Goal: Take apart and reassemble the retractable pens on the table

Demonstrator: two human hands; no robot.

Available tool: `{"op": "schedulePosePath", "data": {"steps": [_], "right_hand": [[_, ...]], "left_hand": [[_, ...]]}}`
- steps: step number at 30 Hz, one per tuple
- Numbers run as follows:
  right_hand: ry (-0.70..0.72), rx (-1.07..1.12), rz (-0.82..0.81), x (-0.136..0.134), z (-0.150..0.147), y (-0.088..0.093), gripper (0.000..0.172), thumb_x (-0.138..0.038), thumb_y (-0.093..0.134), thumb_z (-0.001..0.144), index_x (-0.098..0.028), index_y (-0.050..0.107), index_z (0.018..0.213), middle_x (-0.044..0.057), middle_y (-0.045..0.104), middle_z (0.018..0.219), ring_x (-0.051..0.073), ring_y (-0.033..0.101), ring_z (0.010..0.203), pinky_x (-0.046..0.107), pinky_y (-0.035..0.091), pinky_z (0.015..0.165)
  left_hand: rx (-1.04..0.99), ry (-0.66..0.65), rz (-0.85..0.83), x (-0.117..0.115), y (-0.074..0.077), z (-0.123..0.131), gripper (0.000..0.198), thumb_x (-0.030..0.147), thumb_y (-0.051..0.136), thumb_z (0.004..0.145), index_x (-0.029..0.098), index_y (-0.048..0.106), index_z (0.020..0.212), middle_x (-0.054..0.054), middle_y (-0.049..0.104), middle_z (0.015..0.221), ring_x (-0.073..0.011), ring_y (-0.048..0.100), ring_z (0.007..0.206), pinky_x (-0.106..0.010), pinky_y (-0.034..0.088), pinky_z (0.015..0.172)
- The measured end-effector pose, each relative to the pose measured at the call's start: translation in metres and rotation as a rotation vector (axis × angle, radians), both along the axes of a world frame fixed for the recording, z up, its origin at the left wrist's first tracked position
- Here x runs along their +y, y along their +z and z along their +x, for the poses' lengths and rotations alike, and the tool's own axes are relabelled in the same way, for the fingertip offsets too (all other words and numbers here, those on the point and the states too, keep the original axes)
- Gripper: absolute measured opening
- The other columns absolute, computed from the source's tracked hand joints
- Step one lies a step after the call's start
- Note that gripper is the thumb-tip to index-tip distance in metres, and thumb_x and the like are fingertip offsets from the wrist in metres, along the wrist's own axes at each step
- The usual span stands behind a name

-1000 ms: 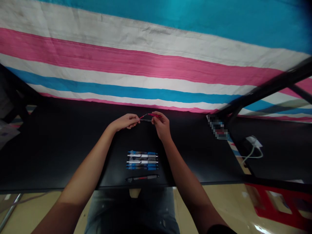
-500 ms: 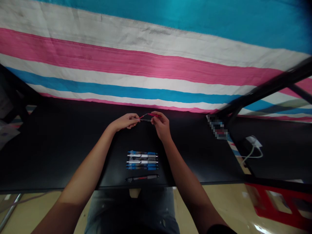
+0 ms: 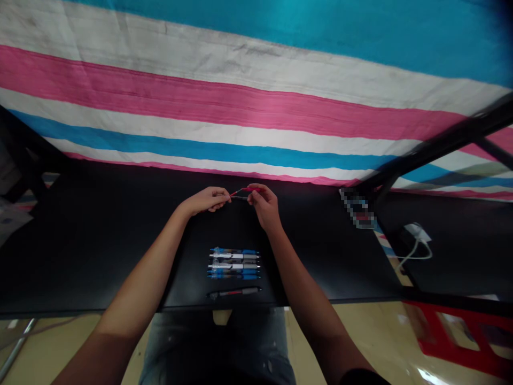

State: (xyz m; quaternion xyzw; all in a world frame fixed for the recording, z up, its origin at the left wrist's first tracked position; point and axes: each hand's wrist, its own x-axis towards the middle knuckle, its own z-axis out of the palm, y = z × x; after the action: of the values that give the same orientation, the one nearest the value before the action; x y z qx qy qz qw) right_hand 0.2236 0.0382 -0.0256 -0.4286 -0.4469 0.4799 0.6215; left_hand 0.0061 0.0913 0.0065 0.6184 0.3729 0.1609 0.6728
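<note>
Over the far middle of the black table (image 3: 132, 230), my left hand (image 3: 209, 200) and my right hand (image 3: 264, 206) face each other, a short gap apart. Both pinch a slim red pen (image 3: 251, 188). Its thin end lies in my left fingertips and its wider red part in my right fingers. It bends or is in two parts at the middle; I cannot tell which. Just below it a grey rod-like piece (image 3: 239, 198) spans the gap, its ends hidden by the fingers. Nearer me lies a row of several blue and white pens (image 3: 234, 264), and below them a dark grey pen (image 3: 234, 292).
Striped cloth (image 3: 240, 107) hangs behind the table. At the right are a pixelated flat item (image 3: 358, 209), a black metal frame bar (image 3: 433, 141) and a white plug with cable (image 3: 417, 233). A red crate (image 3: 460, 342) stands on the floor. A clear plastic bag (image 3: 14, 216) rests far left.
My right hand has shifted very slightly left, and a little more of the bright red part shows beside its fingers. The pens on the table stay where they were.
</note>
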Motion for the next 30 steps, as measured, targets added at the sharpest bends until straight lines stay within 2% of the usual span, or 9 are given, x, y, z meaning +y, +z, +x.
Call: {"op": "schedulePosePath", "data": {"steps": [12,23,30], "right_hand": [[0.038,0.044,-0.077,0.0000,-0.0002,-0.0010,0.020,-0.039,0.071,0.083,-0.021,0.070,0.092,-0.001,0.064,0.070,0.013,0.054,0.061,0.027,0.043,0.059],[0.101,0.058,-0.090,-0.0009,-0.0013,-0.0023,0.026,-0.045,0.071,0.085,-0.021,0.071,0.095,-0.002,0.061,0.067,0.013,0.057,0.061,0.027,0.045,0.060],[0.212,0.085,-0.135,-0.0027,-0.0059,0.0001,0.032,-0.050,0.072,0.084,-0.021,0.067,0.097,0.005,0.076,0.093,0.013,0.064,0.059,0.026,0.044,0.053]], "left_hand": [[0.051,-0.046,0.048,-0.0025,0.0056,-0.0007,0.023,0.035,0.063,0.091,0.015,0.074,0.096,0.001,0.046,0.063,-0.0078,0.038,0.052,-0.019,0.025,0.049],[0.044,-0.068,0.083,-0.0021,0.0028,-0.0019,0.036,0.047,0.063,0.093,0.014,0.076,0.102,0.001,0.046,0.062,-0.0088,0.038,0.052,-0.021,0.027,0.049],[0.088,-0.059,0.119,-0.0039,0.0065,0.0008,0.035,0.046,0.062,0.093,0.016,0.077,0.101,0.002,0.046,0.061,-0.0079,0.037,0.050,-0.020,0.027,0.048]]}}
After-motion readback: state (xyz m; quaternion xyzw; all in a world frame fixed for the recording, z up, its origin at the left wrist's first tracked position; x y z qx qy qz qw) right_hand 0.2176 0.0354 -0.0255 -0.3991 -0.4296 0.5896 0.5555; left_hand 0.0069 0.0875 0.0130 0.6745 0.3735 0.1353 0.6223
